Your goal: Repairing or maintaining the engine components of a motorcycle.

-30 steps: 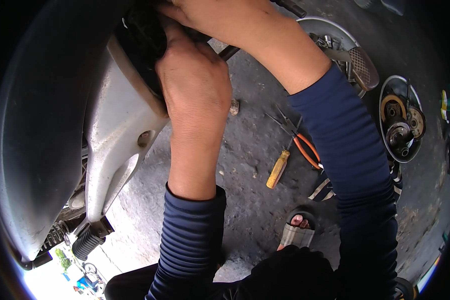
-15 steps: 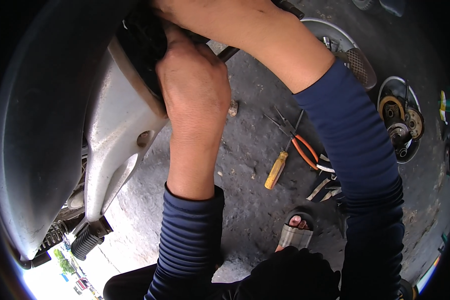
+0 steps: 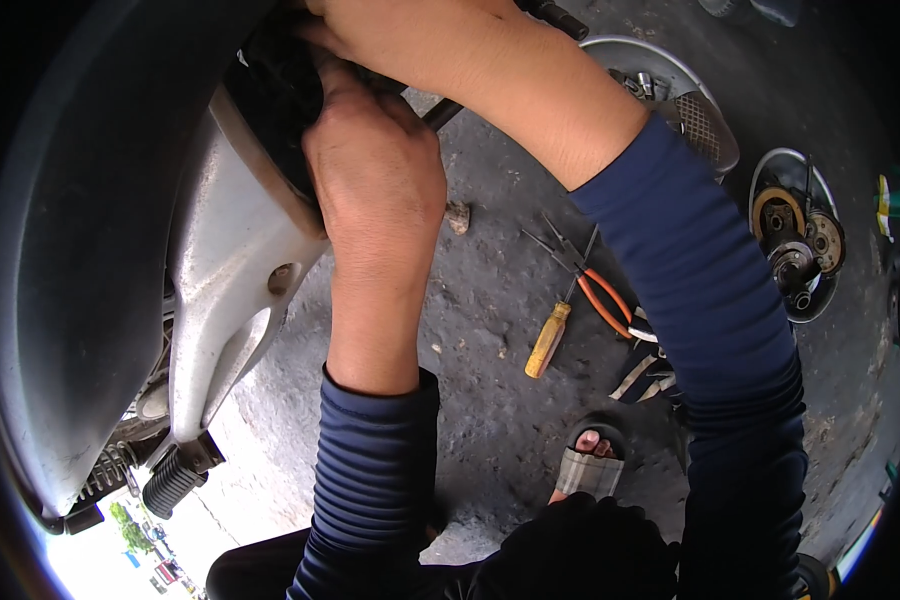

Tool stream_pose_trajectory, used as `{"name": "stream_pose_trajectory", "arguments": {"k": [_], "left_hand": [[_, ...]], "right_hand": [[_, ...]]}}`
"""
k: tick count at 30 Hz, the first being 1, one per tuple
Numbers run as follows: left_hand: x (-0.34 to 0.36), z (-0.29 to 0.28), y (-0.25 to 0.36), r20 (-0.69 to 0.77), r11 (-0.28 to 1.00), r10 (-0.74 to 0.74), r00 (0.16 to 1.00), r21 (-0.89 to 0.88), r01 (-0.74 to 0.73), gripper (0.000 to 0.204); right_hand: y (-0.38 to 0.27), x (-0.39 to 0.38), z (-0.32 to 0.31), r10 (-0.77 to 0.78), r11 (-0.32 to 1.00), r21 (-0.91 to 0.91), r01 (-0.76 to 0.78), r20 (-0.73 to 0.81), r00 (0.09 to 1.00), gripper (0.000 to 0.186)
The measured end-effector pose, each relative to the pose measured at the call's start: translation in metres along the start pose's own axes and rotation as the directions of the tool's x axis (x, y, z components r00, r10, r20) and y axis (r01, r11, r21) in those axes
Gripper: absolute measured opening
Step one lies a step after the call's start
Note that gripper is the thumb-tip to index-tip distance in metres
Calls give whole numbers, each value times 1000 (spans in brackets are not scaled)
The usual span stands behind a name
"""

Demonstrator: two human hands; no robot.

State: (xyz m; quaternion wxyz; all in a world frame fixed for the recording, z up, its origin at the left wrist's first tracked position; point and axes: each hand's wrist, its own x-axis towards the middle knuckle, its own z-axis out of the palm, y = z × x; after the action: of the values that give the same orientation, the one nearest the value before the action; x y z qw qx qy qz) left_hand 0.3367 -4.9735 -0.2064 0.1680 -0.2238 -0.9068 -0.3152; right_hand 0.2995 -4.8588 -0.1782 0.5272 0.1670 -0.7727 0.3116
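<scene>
1. Hands meet at the top of the view, both working inside a dark recess (image 3: 275, 100) in a motorbike's grey side panel (image 3: 225, 260)
2. Left hand (image 3: 375, 180) lies knuckles-up over the opening, its fingers curled together and tucked into the recess; what they grip is hidden, so I cannot tell whether they pinch anything
3. Right hand (image 3: 370, 35) reaches across from the right, mostly cut off by the top edge; how its fingers are set cannot be told
4. Dark rod-like tool (image 3: 445, 110) shows just beside the left hand, running up behind the right forearm; which hand holds it is unclear
5. Concrete floor (image 3: 500, 300) below carries a yellow-handled screwdriver (image 3: 548, 340), orange-handled pliers (image 3: 590, 280) near it, and a small loose part (image 3: 457, 216) lying apart
6. Risk, as I judge it: with the work hidden in the recess, a slipping tool could skin the knuckles against the panel edge, or a freed fastener could drop unseen behind the panel
7. Sandalled foot (image 3: 585, 465) sits near the screwdriver; a shift of stance could kick it away
</scene>
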Motion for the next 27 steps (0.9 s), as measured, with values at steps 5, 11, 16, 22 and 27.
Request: {"name": "stream_pose_trajectory", "arguments": {"k": [5,11,16,22,27], "left_hand": [[0,1,4,-22,1000,11,1000,1,-11,33],[2,1,-11,16,990,142,990,24,-142,42],[-4,10,-8,-11,988,151,988,-20,-152,52],[4,-3,5,-129,984,113,985,-125,-129,54],[-16,-10,16,113,683,-264,958,-679,268,39]], "right_hand": [[-3,-5,3,152,977,-151,-152,-12,988,16],[-18,-2,6,412,876,-288,-388,28,911,14],[-15,-22,-2,472,878,-32,-477,-91,877,11],[-41,-69,-51,537,842,229,-488,-275,798,9],[-71,-115,-97,713,694,301,-654,-160,683,11]]}}
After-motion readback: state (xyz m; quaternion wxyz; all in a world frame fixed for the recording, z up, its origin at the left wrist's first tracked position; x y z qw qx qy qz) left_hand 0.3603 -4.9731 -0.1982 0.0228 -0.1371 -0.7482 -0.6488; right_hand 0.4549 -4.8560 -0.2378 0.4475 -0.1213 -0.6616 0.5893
